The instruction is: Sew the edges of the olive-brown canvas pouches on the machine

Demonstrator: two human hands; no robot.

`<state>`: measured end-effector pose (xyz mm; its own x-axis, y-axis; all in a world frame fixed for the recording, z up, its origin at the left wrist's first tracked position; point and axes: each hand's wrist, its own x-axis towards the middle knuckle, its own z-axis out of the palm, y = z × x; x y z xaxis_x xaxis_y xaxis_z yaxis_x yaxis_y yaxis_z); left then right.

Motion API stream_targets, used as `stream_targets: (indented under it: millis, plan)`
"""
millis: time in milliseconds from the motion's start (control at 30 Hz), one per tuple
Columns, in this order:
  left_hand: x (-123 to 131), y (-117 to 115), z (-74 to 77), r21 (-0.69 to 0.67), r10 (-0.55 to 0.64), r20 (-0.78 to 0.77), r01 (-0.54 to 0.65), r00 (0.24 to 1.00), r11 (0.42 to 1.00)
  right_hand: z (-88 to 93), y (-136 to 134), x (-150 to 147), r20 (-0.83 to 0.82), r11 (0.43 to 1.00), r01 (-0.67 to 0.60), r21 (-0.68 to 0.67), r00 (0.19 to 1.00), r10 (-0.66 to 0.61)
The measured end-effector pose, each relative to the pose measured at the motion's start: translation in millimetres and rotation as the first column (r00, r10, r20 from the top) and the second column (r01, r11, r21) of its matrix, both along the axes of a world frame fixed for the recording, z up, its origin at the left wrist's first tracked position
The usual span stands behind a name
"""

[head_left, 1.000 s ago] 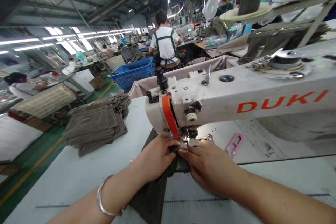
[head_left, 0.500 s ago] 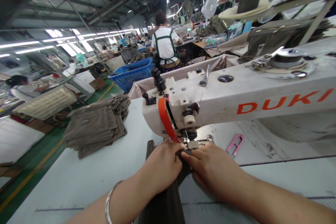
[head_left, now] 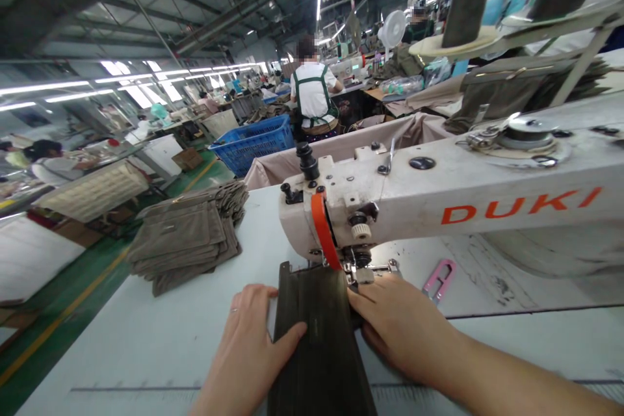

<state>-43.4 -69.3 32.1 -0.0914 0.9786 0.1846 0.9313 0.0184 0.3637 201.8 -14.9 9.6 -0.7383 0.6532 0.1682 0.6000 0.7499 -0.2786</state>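
Note:
A dark olive fabric piece (head_left: pixel 322 338) lies lengthwise under the head of a white sewing machine (head_left: pixel 400 201), its right edge at the presser foot (head_left: pixel 363 275). My left hand (head_left: pixel 251 344) is open at the piece's left side, thumb resting on the cloth and fingers stretched along the table beside it. Close to the presser foot, my right hand (head_left: pixel 400 322) has its fingers bent and closed on the right edge of the fabric; some fingertips are hidden. Pink thread snips (head_left: pixel 440 281) lie on the machine bed, right of that hand.
A stack of olive fabric pieces (head_left: pixel 190 234) sits at the table's left. Behind the machine are a blue plastic basket (head_left: pixel 253 146) and a pale pink cloth (head_left: pixel 341 136). A person (head_left: pixel 312 91) in a white shirt sits further back. Ruler markings (head_left: pixel 131 390) run along the near table.
My left hand has moved from beside the needle to the left and towards me, its fingers spreading. More of the fabric piece now shows flat. My right hand stays by the presser foot.

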Motion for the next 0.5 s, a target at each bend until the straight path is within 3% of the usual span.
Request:
stream_targets:
  millis: [67, 100, 133, 200, 267, 333, 400, 467, 500]
  plan:
    - [-4, 0, -5.1, -0.081, 0.060, 0.208, -0.044, 0.976, 0.996, -1.5, -1, 0, -0.022, 0.999, -0.015, 0.029, 1.000, 0.016]
    - [-3, 2, -5.2, -0.127, 0.088, 0.381, -0.042, 0.920, 0.991, -2.3, -1, 0, -0.040, 0.999, -0.027, 0.044, 0.999, 0.029]
    - [0, 5, -4.1, -0.175, 0.125, 0.568, -0.028, 0.813, 0.984, -3.1, -2, 0, -0.065, 0.997, -0.039, 0.061, 0.997, 0.043]
    - [7, 10, 0.3, -0.273, 0.226, 0.845, 0.026, 0.484, 0.962, -4.5, -3, 0, -0.127, 0.993, -0.048, 0.110, 0.990, 0.062]
    - [14, 12, 4.1, -0.348, 0.328, 0.923, 0.073, 0.204, 0.935, -5.7, -4, 0, -0.183, 0.986, -0.019, 0.167, 0.982, 0.050]
    - [20, 6, 5.6, -0.433, 0.430, 0.901, 0.128, 0.050, 0.892, -6.9, -3, -1, -0.213, 0.981, 0.006, 0.196, 0.976, 0.036]
    - [23, -6, 6.1, -0.518, 0.546, 0.837, 0.295, -0.018, 0.803, -8.4, -1, -1, -0.224, 0.982, -0.016, 0.189, 0.973, 0.058]
    - [23, -22, 7.4, -0.569, 0.644, 0.765, 0.499, 0.028, 0.654, -9.3, 1, 0, -0.228, 0.982, -0.062, 0.176, 0.968, 0.102]
    - [21, -29, 8.7, -0.577, 0.643, 0.762, 0.536, 0.080, 0.616, -9.2, 2, 0, -0.229, 0.981, -0.084, 0.174, 0.966, 0.123]
